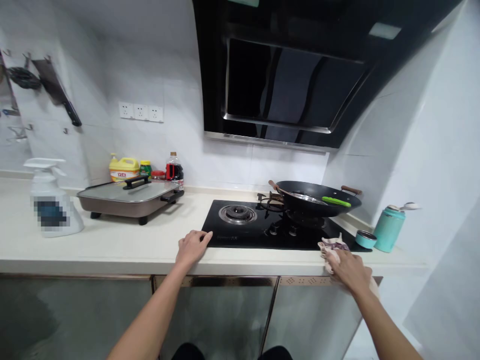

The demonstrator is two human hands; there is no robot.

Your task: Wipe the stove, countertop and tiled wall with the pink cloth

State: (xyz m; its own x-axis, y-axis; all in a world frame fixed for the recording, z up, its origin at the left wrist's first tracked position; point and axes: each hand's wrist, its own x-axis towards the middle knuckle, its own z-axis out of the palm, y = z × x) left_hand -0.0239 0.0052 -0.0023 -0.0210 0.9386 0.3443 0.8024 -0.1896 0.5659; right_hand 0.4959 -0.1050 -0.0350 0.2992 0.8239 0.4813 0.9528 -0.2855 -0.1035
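Observation:
My right hand (350, 270) presses a pale, crumpled cloth (333, 245) at the front right edge of the black gas stove (232, 237), fingers closed on it. Part of the cloth hangs below the counter edge. My left hand (192, 248) lies on the counter by the stove's front left corner, thumb apart, holding nothing. A black wok (318, 206) with wooden handles sits on the right burner, and a green-handled utensil (336, 202) rests inside it. The left burner (237, 214) is bare.
A turquoise flask (390, 230) and its cup-like lid (365, 239) stand right of the stove. On the left are a lidded electric pan (129, 202), a white spray bottle (52, 200) and several condiment containers. A black range hood (277, 137) overhangs the stove.

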